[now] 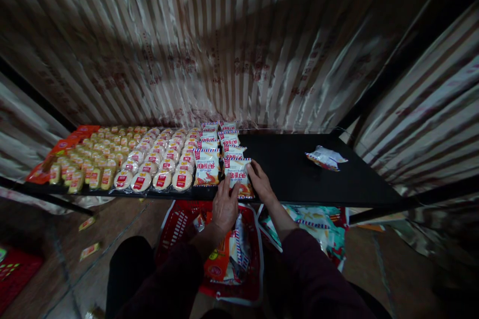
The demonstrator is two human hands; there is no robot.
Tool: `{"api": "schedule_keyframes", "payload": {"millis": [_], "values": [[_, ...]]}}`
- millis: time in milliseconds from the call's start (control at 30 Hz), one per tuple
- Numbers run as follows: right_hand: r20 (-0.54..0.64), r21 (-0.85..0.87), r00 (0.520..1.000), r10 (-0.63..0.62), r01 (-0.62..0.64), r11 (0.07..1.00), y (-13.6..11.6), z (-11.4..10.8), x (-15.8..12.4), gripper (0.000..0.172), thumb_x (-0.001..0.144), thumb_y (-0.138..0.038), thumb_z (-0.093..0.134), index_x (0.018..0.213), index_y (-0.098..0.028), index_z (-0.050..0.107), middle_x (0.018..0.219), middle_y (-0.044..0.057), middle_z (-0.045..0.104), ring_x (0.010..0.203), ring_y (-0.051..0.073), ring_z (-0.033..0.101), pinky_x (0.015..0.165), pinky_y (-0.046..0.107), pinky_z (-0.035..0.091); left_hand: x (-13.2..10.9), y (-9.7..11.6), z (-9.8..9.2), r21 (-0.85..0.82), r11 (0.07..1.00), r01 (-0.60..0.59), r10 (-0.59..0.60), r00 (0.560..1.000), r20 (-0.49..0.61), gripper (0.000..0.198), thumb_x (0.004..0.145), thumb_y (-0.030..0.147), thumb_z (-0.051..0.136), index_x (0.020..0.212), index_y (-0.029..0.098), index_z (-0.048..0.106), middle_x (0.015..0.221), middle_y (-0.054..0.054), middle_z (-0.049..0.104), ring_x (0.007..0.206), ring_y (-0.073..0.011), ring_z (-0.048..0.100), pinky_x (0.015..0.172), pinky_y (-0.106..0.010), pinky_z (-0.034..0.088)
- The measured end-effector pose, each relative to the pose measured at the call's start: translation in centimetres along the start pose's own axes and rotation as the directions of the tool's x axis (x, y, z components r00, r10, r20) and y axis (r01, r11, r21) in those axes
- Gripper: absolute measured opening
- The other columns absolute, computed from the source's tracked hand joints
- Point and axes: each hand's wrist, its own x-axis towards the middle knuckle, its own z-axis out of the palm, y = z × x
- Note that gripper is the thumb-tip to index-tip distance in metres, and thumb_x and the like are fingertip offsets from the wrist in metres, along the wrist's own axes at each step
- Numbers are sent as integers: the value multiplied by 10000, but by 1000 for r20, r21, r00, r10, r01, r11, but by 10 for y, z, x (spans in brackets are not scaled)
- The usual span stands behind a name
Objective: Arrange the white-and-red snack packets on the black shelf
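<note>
One striped sheet: wrinkled, with reddish print, standing behind and around the shelf.
Shelf: black and long, with goods in rows from its left end to the middle.
Red basket: below the near edge of the shelf, holding orange packaging and other packs.
Second red container: to the right of the basket, partly covered by the right forearm, with teal-and-white packaging inside.
Round white packs: four columns, red labels facing up.
Small yellow packs: massed left of the round ones, beside a flat orange wrapper.
White-and-orange bags: two columns, right of the round packs.
Left hand: at the front bag's near left side, fingers close together, thumb apart over the bag; whether they pinch, I cannot tell.
Right hand: at that bag's right edge, fingers bent and touching it; a pinch cannot be made out.
Front bag: nearest in the right-hand column, on the shelf between both hands.
Crumpled bag: alone toward the shelf's right end.
Floor packs: two small yellow ones, lower left.
</note>
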Motion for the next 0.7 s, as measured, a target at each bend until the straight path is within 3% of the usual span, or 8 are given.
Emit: {"api": "schedule_keyframes", "payload": {"millis": [100, 233, 433, 700], "values": [[70, 80, 993, 99, -104, 991, -13, 4, 13, 665, 782, -624, 548, 1345, -275, 487, 1261, 56, 620, 1135, 245, 592, 982, 406, 461, 1, 0, 1, 9, 1000, 7, -7, 1000, -12, 436, 862, 113, 490, 1290, 193, 501, 1436, -154, 401, 1253, -286, 445, 978, -436, 485], [118, 124, 989, 87, -102, 987, -25, 10, 21, 733, 742, -600, 610, 1370, -253, 459, 1163, 66, 664, 1020, 238, 640, 896, 384, 512, 4, 1, 4, 0, 999, 39, -39, 999, 1, 440, 860, 135, 499, 1297, 189, 489, 1443, -161, 387, 1263, -290, 436, 937, -431, 513], [50, 157, 999, 14, -22, 987, -20, 13, 30, 673, 724, -561, 639, 1307, -245, 523, 1176, 62, 658, 1016, 230, 630, 887, 382, 520, 9, 2, 8, -29, 998, 64, -63, 998, 20, 460, 861, 133, 494, 1317, 178, 460, 1467, -156, 355, 1295, -297, 407, 977, -434, 490], [-14, 138, 1000, -4, 6, 990, -11, 12, 24, 718, 722, -550, 641, 1333, -208, 486, 1197, 90, 644, 1076, 240, 615, 950, 412, 481, 16, 2, 15, -60, 996, 63, -63, 998, -1, 517, 835, 100, 492, 1342, 174, 430, 1476, -154, 348, 1324, -295, 377, 1040, -470, 431]]}}
